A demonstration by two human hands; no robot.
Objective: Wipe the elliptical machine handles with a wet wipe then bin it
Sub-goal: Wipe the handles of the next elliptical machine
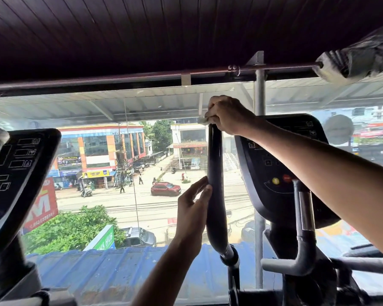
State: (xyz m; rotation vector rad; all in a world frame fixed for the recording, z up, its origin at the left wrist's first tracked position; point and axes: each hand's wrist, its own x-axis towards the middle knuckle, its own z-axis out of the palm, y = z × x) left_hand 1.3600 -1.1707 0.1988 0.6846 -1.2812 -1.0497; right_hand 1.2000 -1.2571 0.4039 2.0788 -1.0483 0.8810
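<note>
The wet wipe [202, 119] sits inside the right grip [228, 115], atop the handle [216, 184].

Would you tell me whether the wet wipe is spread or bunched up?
Bunched: the right hand grips the wet wipe atop the handle; only a crumpled edge shows.

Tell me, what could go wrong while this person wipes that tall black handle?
The left hand only touches the handle with straight fingers, so the handle might swing if the right hand rubs hard at its top. Only a corner of the wet wipe shows under the right hand; it could slip out and fall. The right forearm crosses the console and might bump its buttons.
</note>
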